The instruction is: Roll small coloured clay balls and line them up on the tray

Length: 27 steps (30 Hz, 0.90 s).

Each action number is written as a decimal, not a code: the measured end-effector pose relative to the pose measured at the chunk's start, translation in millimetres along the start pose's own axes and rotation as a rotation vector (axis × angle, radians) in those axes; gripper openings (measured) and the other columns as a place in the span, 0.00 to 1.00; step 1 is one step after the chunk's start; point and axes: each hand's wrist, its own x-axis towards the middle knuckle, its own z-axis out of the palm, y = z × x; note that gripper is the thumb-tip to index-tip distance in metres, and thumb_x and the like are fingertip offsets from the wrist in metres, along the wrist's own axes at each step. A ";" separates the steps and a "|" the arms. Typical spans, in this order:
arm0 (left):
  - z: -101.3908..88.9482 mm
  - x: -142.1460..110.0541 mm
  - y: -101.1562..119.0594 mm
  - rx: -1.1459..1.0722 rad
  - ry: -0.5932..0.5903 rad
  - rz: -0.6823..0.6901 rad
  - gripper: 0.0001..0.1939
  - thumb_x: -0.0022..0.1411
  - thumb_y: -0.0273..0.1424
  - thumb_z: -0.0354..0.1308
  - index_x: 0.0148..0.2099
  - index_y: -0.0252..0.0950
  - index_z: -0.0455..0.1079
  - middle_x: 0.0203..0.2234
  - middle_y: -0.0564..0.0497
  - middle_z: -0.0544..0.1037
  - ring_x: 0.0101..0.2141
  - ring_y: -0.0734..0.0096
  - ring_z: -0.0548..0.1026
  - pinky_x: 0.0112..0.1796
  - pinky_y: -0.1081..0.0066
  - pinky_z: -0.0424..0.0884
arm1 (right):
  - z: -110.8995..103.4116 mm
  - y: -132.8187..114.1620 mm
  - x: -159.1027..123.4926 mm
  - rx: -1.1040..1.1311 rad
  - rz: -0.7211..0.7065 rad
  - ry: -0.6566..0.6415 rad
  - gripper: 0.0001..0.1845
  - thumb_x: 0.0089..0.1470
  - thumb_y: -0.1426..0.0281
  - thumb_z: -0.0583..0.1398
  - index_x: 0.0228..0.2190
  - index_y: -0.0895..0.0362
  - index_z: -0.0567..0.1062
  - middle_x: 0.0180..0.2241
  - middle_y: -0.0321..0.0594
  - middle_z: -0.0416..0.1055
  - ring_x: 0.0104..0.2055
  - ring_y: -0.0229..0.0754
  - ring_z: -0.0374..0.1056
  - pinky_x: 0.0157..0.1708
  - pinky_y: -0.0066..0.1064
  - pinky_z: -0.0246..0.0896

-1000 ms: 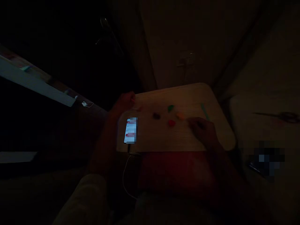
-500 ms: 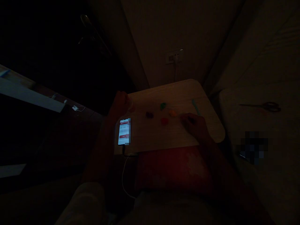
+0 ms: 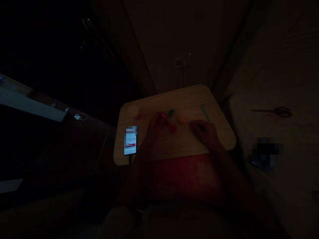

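The room is very dark. My left hand (image 3: 157, 123) is over the middle of the small wooden table (image 3: 159, 146), somewhat blurred, its fingers bent together. A pinkish-red spot (image 3: 163, 116) shows at its fingertips; I cannot make out what it is. Close by lie small soft-looking lumps: a green lump (image 3: 170, 113), a red lump (image 3: 172, 128) and an orange lump (image 3: 182, 119). My right hand (image 3: 204, 130) rests on the table right of the orange lump, fingers curled in; what they hold, if anything, is hidden.
A lit phone (image 3: 130, 141) lies at the table's left. Behind it are a pale round thing (image 3: 133, 112) and a teal stick (image 3: 205, 114) at the far right. Scissors (image 3: 276, 111) lie on the pale surface to the right. A wall socket (image 3: 183, 62) is behind.
My left hand has moved right from the pale round thing to the middle of the table, where a dark purple lump lay, now out of sight. The right hand has hardly moved.
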 end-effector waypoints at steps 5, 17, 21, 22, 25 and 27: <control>23.5 -19.6 -31.0 -0.163 -0.050 -0.135 0.24 0.58 0.52 0.69 0.39 0.38 0.67 0.25 0.55 0.76 0.19 0.77 0.70 0.20 0.75 0.64 | 0.1 1.6 0.6 -0.027 -0.014 0.009 0.13 0.60 0.62 0.61 0.37 0.56 0.84 0.38 0.44 0.84 0.37 0.49 0.79 0.39 0.38 0.72; 29.3 -27.2 -55.6 -0.215 0.009 -0.028 0.30 0.55 0.61 0.66 0.32 0.39 0.64 0.23 0.56 0.66 0.21 0.79 0.59 0.25 0.72 0.61 | -0.9 -1.0 0.6 -0.029 -0.006 0.013 0.13 0.59 0.63 0.62 0.36 0.56 0.84 0.37 0.43 0.84 0.38 0.48 0.79 0.39 0.38 0.71; 28.1 -28.7 -57.1 -0.185 0.046 -0.009 0.33 0.53 0.66 0.62 0.27 0.39 0.62 0.22 0.55 0.64 0.23 0.74 0.59 0.30 0.68 0.67 | -1.3 -0.8 0.8 -0.034 0.011 0.013 0.13 0.59 0.62 0.62 0.37 0.56 0.84 0.37 0.44 0.84 0.38 0.49 0.79 0.39 0.38 0.72; 27.6 -29.5 -56.8 -0.173 0.057 -0.009 0.33 0.53 0.65 0.62 0.27 0.39 0.63 0.21 0.54 0.64 0.24 0.73 0.61 0.32 0.67 0.68 | -1.4 -0.7 0.7 -0.036 0.012 0.009 0.13 0.59 0.62 0.62 0.37 0.56 0.84 0.37 0.44 0.84 0.37 0.49 0.79 0.38 0.37 0.72; 25.3 -32.5 -56.3 -0.132 0.070 -0.025 0.29 0.55 0.61 0.65 0.31 0.38 0.72 0.24 0.52 0.69 0.27 0.71 0.65 0.31 0.68 0.66 | -1.6 -0.2 -0.2 -0.046 0.011 0.007 0.13 0.59 0.62 0.62 0.37 0.56 0.84 0.37 0.44 0.84 0.37 0.48 0.78 0.37 0.37 0.71; 23.7 -34.2 -57.2 -0.128 0.058 -0.053 0.27 0.56 0.58 0.66 0.38 0.38 0.77 0.28 0.50 0.73 0.26 0.73 0.66 0.28 0.70 0.62 | -1.8 0.1 -0.9 -0.045 0.013 0.014 0.13 0.59 0.62 0.62 0.37 0.56 0.84 0.37 0.44 0.84 0.36 0.48 0.78 0.37 0.37 0.71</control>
